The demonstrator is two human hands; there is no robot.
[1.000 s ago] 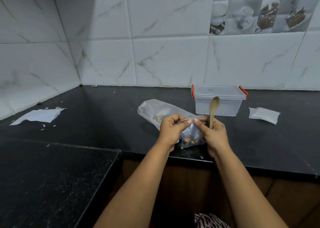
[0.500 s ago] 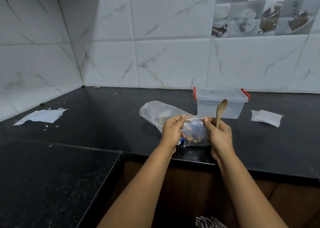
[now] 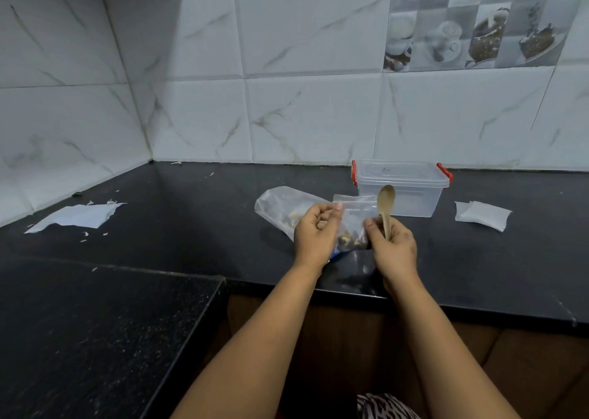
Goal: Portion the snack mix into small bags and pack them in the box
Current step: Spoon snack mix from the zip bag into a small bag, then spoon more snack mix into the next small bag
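Between my two hands hangs a small clear zip bag [image 3: 353, 224] with snack mix in its bottom. My left hand [image 3: 315, 234] pinches its left edge with curled fingers. My right hand [image 3: 393, 246] pinches the right edge and also grips a wooden spoon [image 3: 385, 208], bowl pointing up. Behind the hands a larger clear bag of snack mix [image 3: 280, 207] lies on the black counter [image 3: 191, 214]. A clear plastic box [image 3: 401, 189] with red clips and its lid on stands behind the spoon.
A stack of small white bags [image 3: 483, 216] lies right of the box. Torn white paper [image 3: 76, 216] and scraps lie at the left. A lower speckled counter [image 3: 95, 329] fills the near left. Tiled walls close the back and left.
The small bag has been turned up and spread flat between my hands, which moved slightly apart. The spoon stays upright in my right hand.
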